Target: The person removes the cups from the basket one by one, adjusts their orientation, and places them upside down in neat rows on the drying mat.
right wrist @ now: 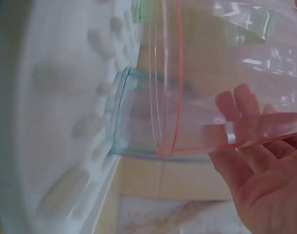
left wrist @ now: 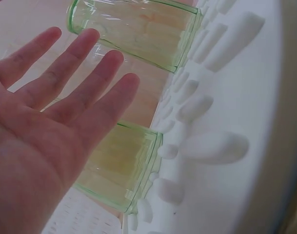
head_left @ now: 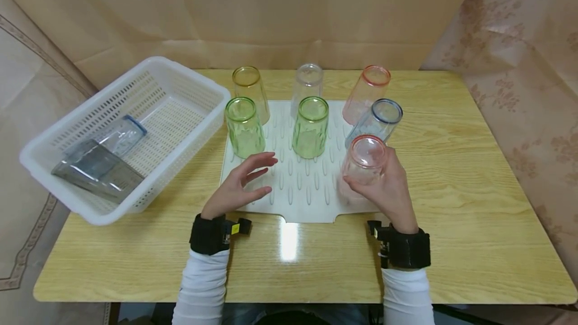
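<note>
My right hand [head_left: 384, 187] holds a clear pink glass [head_left: 367, 157] over the front right of the white ridged mat [head_left: 293, 189]. In the right wrist view, the fingers [right wrist: 236, 165] wrap its side, and its lower rim shows close over the mat. Just behind it a blue-tinted glass [head_left: 377, 119] stands on the mat. My left hand [head_left: 239, 184] holds nothing; its fingers are spread and lightly bent over the mat's front left. Beyond those fingers stands a green glass [head_left: 245, 132], with another green glass [head_left: 310, 132] to its right.
Along the back stand a yellow glass [head_left: 253, 92], a colourless glass [head_left: 309, 87] and a second pink glass [head_left: 368, 94]. At the left, a white plastic basket [head_left: 189, 82] contains a blue-rimmed glass [head_left: 122, 134] and a grey glass [head_left: 99, 172], both on their sides.
</note>
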A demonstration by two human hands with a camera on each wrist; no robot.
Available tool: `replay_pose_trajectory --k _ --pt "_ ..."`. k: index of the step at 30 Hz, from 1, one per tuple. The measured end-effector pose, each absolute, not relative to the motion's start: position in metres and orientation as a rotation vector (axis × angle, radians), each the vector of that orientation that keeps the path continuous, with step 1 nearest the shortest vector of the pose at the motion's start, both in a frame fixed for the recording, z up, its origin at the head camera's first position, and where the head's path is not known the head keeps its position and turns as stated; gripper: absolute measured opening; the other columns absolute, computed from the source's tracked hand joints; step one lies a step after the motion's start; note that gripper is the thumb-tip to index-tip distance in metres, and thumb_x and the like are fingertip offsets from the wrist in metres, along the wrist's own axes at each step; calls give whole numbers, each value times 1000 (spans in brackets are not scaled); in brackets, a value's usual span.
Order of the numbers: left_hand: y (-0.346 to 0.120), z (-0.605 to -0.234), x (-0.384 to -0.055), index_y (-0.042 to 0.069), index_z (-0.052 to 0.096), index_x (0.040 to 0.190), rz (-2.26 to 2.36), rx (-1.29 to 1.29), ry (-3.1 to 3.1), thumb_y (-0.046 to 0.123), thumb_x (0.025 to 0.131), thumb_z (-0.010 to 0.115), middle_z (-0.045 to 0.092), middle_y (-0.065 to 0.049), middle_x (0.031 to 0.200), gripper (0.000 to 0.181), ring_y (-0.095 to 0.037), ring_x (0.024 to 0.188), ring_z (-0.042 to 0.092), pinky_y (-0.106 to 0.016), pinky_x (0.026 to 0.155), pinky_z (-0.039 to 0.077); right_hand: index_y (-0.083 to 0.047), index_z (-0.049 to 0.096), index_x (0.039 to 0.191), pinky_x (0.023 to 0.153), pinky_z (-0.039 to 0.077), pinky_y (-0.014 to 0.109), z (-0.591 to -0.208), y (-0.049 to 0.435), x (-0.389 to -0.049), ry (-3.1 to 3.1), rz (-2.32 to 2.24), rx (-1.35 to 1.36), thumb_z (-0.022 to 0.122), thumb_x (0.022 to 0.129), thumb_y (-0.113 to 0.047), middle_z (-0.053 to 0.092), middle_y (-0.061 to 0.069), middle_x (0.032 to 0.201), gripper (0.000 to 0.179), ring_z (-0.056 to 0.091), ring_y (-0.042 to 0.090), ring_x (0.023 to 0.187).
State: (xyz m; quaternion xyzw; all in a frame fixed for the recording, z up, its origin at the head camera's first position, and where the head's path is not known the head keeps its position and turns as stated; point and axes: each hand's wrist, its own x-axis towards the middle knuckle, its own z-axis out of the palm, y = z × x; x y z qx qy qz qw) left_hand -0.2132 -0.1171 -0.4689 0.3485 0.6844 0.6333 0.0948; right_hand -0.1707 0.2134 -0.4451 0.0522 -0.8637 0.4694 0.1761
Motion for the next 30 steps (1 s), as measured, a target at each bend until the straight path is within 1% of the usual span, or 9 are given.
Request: replay_pose_trajectory --k 2,4,8,10,14,20,24,27,30 --pt "-117 -469 -213 -1 38 143 1875 1029 2036 -12 85 65 42 -29 138 65 -37 130 40 -46 107 32 2 44 129 91 40 47 -446 218 -170 -2443 1341 122 91 60 -9 56 17 121 84 52 28 110" --pt "-116 -469 -213 -2 39 142 1872 1030 2044 -13 85 65 42 -29 137 65 -36 130 40 -46 107 32 3 43 130 92 41 41 -448 224 -169 -2443 1358 95 90 61 -7 56 16 122 85 52 26 111" --pt "-114 -469 -214 -7 38 141 1849 1043 2064 -14 83 66 43 -28 137 64 -34 129 42 -45 106 33 0 42 136 91 39 26 -454 235 -167 -2426 1414 63 89 62 -2 55 13 125 87 50 20 112" --pt "-114 -470 -214 -9 38 140 1839 1047 2071 -14 83 67 43 -29 137 64 -33 129 42 -45 106 34 -2 40 139 90 39 21 -457 240 -167 -2412 1436 47 88 63 1 54 11 127 90 49 15 113" --pt "-113 -471 -214 -10 38 139 1831 1051 2085 -14 82 67 44 -29 137 63 -32 129 43 -45 105 35 -2 38 140 90 39 21 -457 243 -167 -2400 1461 7 87 63 4 53 11 128 91 48 9 113" --pt "-114 -473 -214 -4 42 139 1844 1039 2087 -13 84 66 44 -30 135 60 -33 128 44 -47 105 35 4 37 138 91 38 21 -436 234 -158 -2386 1496 -14 82 67 7 52 19 127 84 48 8 111" --pt "-114 -474 -214 -2 44 139 1847 1021 2091 -12 85 65 46 -28 135 59 -30 128 44 -45 105 35 7 35 137 92 38 21 -432 232 -156 -2403 1503 -26 81 68 7 52 20 128 84 47 7 111" --pt "-113 -475 -214 -2 44 138 1836 1014 2105 -12 85 65 47 -27 135 58 -28 128 45 -45 105 35 7 36 137 92 38 21 -434 233 -156 -2397 1518 -33 81 67 8 52 19 128 83 48 6 111" --pt "-113 -474 -214 -4 44 138 1818 1012 2125 -12 85 65 47 -27 135 57 -29 128 45 -47 105 35 3 37 139 92 38 22 -439 236 -157 -2388 1544 -21 81 69 6 51 19 129 82 48 6 111"
